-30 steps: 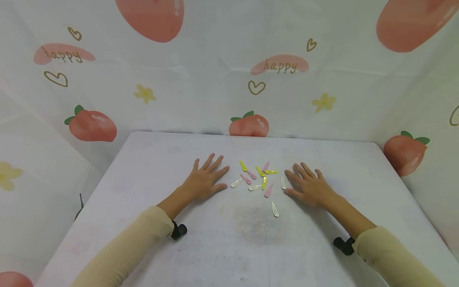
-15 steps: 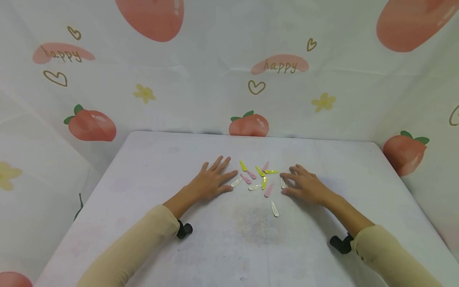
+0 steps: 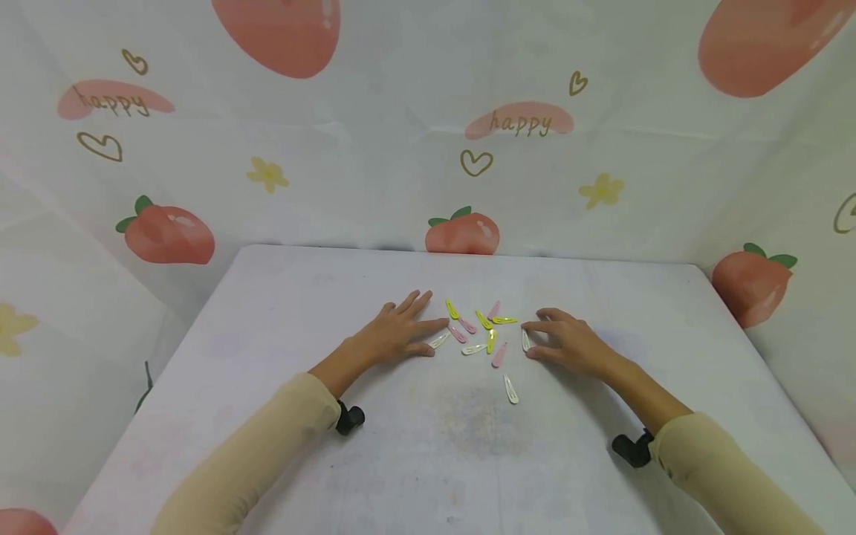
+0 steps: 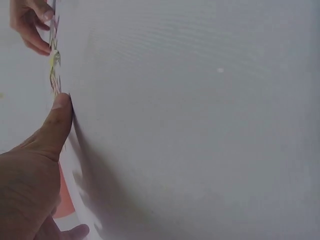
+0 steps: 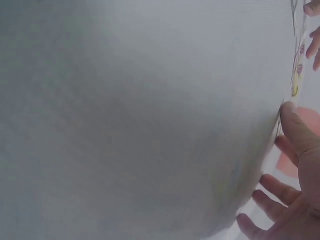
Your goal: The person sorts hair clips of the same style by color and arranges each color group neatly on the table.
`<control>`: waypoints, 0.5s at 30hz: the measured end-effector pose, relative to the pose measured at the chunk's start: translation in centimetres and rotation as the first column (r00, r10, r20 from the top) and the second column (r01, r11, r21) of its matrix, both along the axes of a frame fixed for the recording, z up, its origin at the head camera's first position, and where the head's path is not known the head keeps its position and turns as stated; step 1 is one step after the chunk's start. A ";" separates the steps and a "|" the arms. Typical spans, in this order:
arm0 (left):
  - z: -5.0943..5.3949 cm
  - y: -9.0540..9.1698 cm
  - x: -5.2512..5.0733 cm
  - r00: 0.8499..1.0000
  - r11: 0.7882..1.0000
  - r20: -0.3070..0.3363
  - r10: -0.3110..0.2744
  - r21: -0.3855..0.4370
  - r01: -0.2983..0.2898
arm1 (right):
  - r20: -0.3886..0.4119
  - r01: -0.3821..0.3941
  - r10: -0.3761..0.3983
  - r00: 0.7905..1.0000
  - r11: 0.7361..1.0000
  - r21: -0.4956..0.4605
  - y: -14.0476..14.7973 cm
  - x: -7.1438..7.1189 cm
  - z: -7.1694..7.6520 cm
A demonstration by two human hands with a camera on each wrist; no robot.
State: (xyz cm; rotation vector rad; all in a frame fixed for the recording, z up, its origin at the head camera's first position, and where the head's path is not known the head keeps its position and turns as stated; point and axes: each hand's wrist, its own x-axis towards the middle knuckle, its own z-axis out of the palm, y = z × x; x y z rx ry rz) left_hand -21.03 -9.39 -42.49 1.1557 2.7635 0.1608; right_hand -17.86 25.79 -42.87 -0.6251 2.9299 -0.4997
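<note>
My left hand is low over the tabletop, fingers spread, its thumb near one end of the leftmost white clip and its forefinger near the other; I cannot tell whether either touches it. I hold it this low, I judge, because the clip is thin and lies flat, giving a fingertip little edge to meet from above.

My right hand is more bent: thumb at the near end and forefinger at the far end of the rightmost white clip, probably because its two ends are the easiest parts to reach. Whether I pinch it or only touch it, I cannot tell.

Between my hands, the pink clips, the yellow clips and the middle white clip lie loosely mixed. Two yellow ones meet at their ends, so handling one could nudge the other; the outermost white ones lie freer, a likely reason for working from both sides. The nearest white clip lies closer to me, apart from the rest and from both hands.
</note>
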 end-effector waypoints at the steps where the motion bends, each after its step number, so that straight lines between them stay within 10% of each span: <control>1: 0.0 0.0 -0.1 1.000 1.000 0.003 -0.006 0.001 0.006 | -0.004 0.001 -0.001 1.000 1.000 0.000 0.0 0.0 0.0; 15: 0.1 -0.4 0.1 1.000 0.996 0.014 -0.013 0.087 0.012 | -0.025 0.001 -0.002 1.000 1.000 -0.007 -0.1 0.1 -0.2</control>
